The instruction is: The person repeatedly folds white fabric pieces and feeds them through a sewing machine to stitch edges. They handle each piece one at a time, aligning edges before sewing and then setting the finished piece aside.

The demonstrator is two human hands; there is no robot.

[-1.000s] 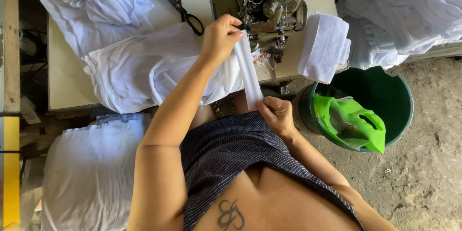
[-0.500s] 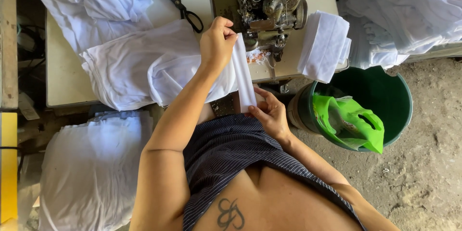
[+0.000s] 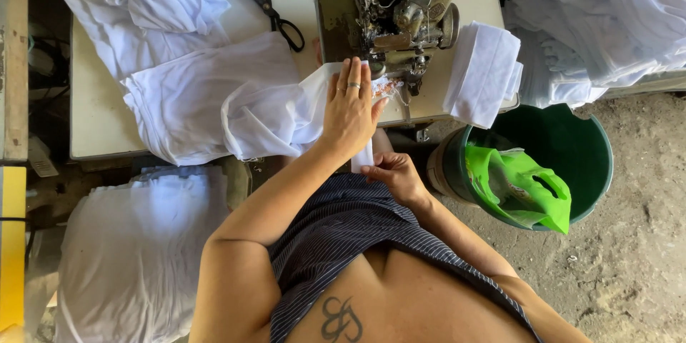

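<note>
Since the earlier frame, I note that the left hand has moved from holding the cloth up off the table to lying flat on it, fingers extended and together, pressing the white fabric piece down just short of the sewing machine. A ring shows on one finger. The right hand has stayed low, below the table edge and close to my lap; its fingers are curled, pinching the narrow hanging end of the same fabric, which runs from under the left palm down to it.

The white fabric piece lies on the table, spread to the left of the left hand, with folds bunched directly under the wrist. Its leading edge sits at the machine's needle area, just beyond the left fingertips.

Handling judgement: the fabric appears light, thin and fully limp. It holds no shape, drapes over the table edge and creases wherever it is gathered. It should slide easily on the smooth table, so flat palm pressure controls it better than a pinch. The best holds are the flat area near the needle for guiding and the free trailing end for tension.

Beyond the left hand, black scissors rest on the table. To the right of the right hand stands a green bucket containing a bright green bag. A folded white stack hangs at the table corner.
</note>
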